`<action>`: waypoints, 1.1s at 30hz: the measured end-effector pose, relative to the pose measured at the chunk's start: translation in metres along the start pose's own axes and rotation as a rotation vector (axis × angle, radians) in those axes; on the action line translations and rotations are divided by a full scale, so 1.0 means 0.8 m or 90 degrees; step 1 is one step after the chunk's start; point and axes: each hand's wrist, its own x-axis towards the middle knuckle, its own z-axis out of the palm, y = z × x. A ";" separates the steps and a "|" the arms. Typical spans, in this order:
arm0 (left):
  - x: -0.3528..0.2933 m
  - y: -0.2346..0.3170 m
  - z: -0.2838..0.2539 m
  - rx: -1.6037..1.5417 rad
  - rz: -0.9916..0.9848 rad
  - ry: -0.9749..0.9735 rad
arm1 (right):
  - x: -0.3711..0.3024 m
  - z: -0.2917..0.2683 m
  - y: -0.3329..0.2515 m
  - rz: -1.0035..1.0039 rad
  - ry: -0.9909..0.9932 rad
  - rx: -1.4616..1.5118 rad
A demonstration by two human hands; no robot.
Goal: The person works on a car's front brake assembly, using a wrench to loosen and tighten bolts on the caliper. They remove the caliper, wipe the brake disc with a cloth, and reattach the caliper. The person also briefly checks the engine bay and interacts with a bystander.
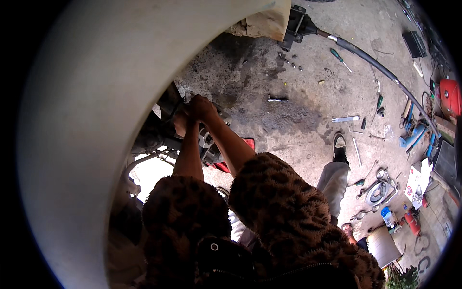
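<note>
Both my hands are together at dark vehicle parts beneath the curved edge of a pale body panel. My right hand is closed like a fist, knuckles up; what it grips is hidden beneath it. Close against it on the left, my left hand is curled in the shadow of the parts, and its hold is too dark to make out. Grey metal parts show between and beside my forearms. A red cloth-like thing lies beyond my right forearm.
A jack-like device with a long handle stretches across the far right. On the stained concrete lie a green screwdriver, a ratchet-like tool, and a round metal part among several tools. Someone's shod foot stands right of me.
</note>
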 end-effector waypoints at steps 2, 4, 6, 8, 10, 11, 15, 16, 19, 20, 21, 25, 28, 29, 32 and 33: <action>-0.003 0.001 -0.002 0.006 0.003 0.000 | -0.002 -0.002 0.000 0.005 -0.005 0.002; -0.005 0.002 -0.003 0.009 -0.004 0.000 | -0.004 -0.003 0.000 0.010 -0.011 0.003; -0.005 0.001 0.000 0.014 -0.013 0.008 | -0.005 -0.002 0.000 0.015 -0.018 0.001; -0.001 0.001 0.004 0.022 -0.009 0.014 | -0.001 0.000 0.002 0.000 -0.012 -0.001; 0.008 -0.004 0.011 0.033 0.001 0.019 | 0.002 0.002 0.003 -0.005 -0.013 -0.005; 0.012 -0.008 0.015 0.032 0.001 0.031 | 0.003 0.004 0.003 -0.004 -0.018 -0.008; 0.007 0.001 0.012 0.017 0.001 0.040 | 0.006 0.000 0.005 0.007 -0.015 0.001; 0.002 0.001 0.005 0.013 -0.006 0.037 | 0.003 0.002 0.003 0.007 -0.007 -0.002; 0.006 -0.004 0.004 0.007 -0.023 0.006 | -0.004 0.006 -0.002 0.011 -0.006 -0.015; 0.004 -0.005 0.001 0.008 -0.020 0.001 | -0.005 0.003 -0.003 0.016 -0.022 -0.021; 0.001 -0.006 -0.002 0.008 -0.017 -0.005 | -0.006 0.002 -0.005 0.021 -0.039 -0.027; -0.008 0.005 -0.003 0.005 0.012 -0.010 | -0.004 -0.010 -0.002 0.018 -0.017 -0.012; -0.012 0.004 -0.004 0.004 -0.008 -0.014 | -0.006 -0.007 0.002 0.016 -0.022 -0.011; -0.012 -0.002 -0.006 0.003 -0.009 -0.015 | -0.007 -0.002 0.002 0.008 -0.026 -0.012; -0.011 0.004 -0.005 0.003 -0.006 -0.018 | -0.004 -0.006 0.001 0.023 -0.019 -0.023; -0.009 0.012 -0.002 0.004 -0.014 -0.014 | -0.002 -0.012 0.001 0.034 -0.013 -0.028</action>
